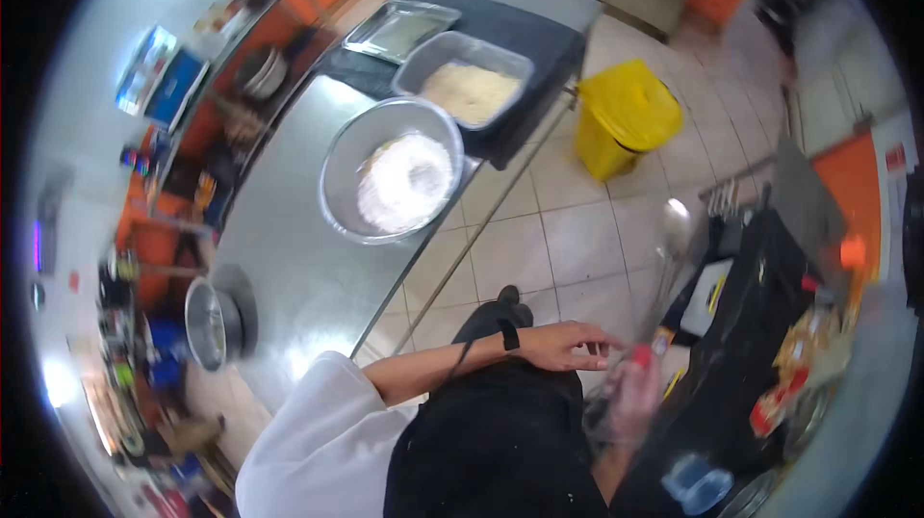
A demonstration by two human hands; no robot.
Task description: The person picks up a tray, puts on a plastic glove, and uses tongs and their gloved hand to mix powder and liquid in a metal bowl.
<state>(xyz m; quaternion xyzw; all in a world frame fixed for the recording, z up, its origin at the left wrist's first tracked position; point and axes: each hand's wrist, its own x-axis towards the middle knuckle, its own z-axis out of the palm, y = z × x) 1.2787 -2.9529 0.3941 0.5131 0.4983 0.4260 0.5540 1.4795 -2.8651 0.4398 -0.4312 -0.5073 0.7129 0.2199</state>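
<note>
**Inspector:** Worktop (pixel 289 258) of bare steel runs from lower left toward the upper centre of the frame. What stands on it?

**Assistant:** At lower left, a small metal pot (pixel 210 323) lies on its side near the counter's edge. Further up, at centre left, a large round metal bowl (pixel 390 169) holds a white, ring-shaped mass. Above it, on a dark mat, a rectangular metal pan (pixel 464 82) holds a pale crumbly filling, with an empty flat tray (pixel 400 30) just beside it at upper centre.

**Inspector:** The hands?

**Assistant:** The left hand (pixel 566 344), with a dark band at the wrist and a white sleeve behind it, reaches across the body at lower centre. Its fingers are spread loosely downward and grasp nothing that I can see. The right hand (pixel 635 391), just to the right and below, is blurred; it seems closed around a clear bottle with a red cap (pixel 639 357), but I cannot tell the grip for certain. The two hands are near each other, almost touching.

**Inspector:** Surroundings to the right?

**Assistant:** A yellow bin (pixel 626 116) stands on the tiled floor at upper right. A dark cluttered counter (pixel 760 345) fills the lower right.
</note>
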